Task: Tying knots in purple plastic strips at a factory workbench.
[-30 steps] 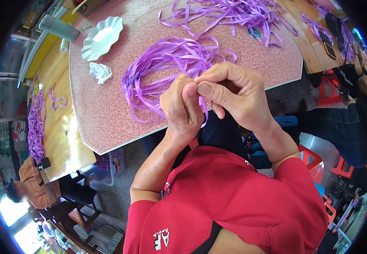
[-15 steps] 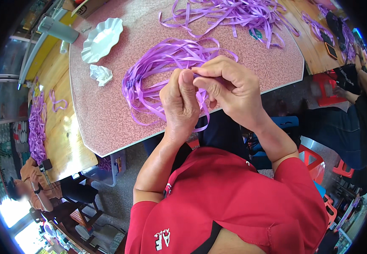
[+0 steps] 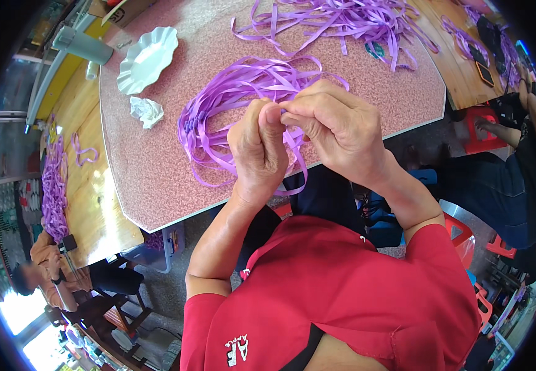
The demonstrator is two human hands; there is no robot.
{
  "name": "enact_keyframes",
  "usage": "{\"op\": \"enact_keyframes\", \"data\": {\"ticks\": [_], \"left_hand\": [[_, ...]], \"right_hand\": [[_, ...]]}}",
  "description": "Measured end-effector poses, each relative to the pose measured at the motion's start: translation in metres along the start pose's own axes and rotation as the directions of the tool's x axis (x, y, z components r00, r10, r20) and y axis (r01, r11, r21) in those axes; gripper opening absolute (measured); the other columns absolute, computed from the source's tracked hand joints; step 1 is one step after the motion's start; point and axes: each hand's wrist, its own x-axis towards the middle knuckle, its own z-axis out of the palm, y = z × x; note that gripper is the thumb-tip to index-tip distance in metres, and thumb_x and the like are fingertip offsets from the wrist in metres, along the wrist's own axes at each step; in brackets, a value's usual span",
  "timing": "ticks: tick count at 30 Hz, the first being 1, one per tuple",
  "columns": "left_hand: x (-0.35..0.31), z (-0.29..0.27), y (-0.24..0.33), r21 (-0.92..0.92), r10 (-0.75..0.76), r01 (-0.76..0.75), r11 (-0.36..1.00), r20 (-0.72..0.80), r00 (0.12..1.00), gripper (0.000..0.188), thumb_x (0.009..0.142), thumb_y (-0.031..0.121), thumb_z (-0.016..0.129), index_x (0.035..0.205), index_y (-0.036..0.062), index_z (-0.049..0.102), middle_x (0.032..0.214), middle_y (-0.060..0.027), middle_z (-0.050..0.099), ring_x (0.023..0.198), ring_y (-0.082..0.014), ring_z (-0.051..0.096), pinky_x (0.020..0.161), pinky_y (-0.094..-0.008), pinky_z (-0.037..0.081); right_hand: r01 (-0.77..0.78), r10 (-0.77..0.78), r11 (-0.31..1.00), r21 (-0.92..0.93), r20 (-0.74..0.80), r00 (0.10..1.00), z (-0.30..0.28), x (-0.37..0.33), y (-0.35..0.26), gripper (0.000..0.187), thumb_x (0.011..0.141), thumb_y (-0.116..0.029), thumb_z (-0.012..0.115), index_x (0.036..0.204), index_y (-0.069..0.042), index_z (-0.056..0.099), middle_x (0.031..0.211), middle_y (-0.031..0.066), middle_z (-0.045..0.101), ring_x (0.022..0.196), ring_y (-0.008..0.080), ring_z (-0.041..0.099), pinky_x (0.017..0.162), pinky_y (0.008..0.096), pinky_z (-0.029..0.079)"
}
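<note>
head view | left hand (image 3: 258, 151) and right hand (image 3: 336, 127) pressed together above the pink speckled table (image 3: 156, 179) edge, fingers pinched shut on purple ribbon strands (image 3: 237, 99) | bundle trails onto tabletop | white scalloped dish (image 3: 147, 59), crumpled tissue (image 3: 146, 111) lie left

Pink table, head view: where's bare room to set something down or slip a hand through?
Free: the pink table near its front-left edge, below the crumpled tissue and left of the ribbon bundle; also a strip between the white dish and the far ribbon pile. Crowded: around the left hand and right hand, both gripping ribbon.
</note>
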Motion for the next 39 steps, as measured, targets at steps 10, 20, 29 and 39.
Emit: {"op": "enact_keyframes", "data": {"ticks": [10,20,29,39], "left_hand": [[0.054,-0.011,-0.01,-0.238,-0.28,0.267,0.934,-0.026,0.96,0.039,0.107,0.031,0.042,0.08,0.0034,0.05,0.061,0.0022,0.042,0.056,-0.0064,0.038,0.049,-0.0258,0.032],[0.042,-0.017,-0.064,-0.354,-0.37,0.389,0.85,0.123,0.921,0.036,0.107,0.031,0.039,0.087,0.0042,0.052,0.067,0.0029,0.041,0.059,-0.0062,0.038,0.052,-0.0239,0.035],[0.039,-0.023,-0.064,-0.436,-0.407,0.41,0.801,0.107,0.907,0.038,0.107,0.033,0.039,0.083,0.0054,0.048,0.07,0.0029,0.041,0.062,-0.0059,0.037,0.055,-0.0232,0.035],[0.038,-0.023,-0.065,-0.245,-0.333,0.348,0.905,0.1,0.938,0.038,0.107,0.033,0.04,0.089,0.0022,0.053,0.07,0.0001,0.045,0.063,-0.0068,0.041,0.056,-0.0241,0.038]], "right_hand": [[0.263,-0.262,0.952,-0.158,0.028,0.965,0.017,0.06,0.04,0.014,0.082,0.0,0.072,0.092,-0.001,0.062,0.083,0.011,0.062,0.072,0.0257,0.064,0.06,0.0337,0.051],[0.062,-0.053,0.997,-0.05,0.177,0.983,0.041,0.059,0.077,0.011,0.093,-0.011,0.064,0.09,-0.001,0.062,0.077,0.0116,0.059,0.063,0.0242,0.058,0.056,0.0326,0.045],[-0.483,0.419,0.835,0.264,0.263,0.869,0.042,0.057,0.063,0.011,0.092,-0.01,0.068,0.092,0.0,0.065,0.077,0.0023,0.065,0.063,0.0078,0.058,0.053,0.0246,0.046],[0.004,-0.012,0.997,0.075,0.096,0.995,0.04,0.052,0.077,0.011,0.084,-0.002,0.074,0.094,0.0,0.067,0.086,0.0054,0.067,0.069,0.0118,0.062,0.059,0.0254,0.051]]}}
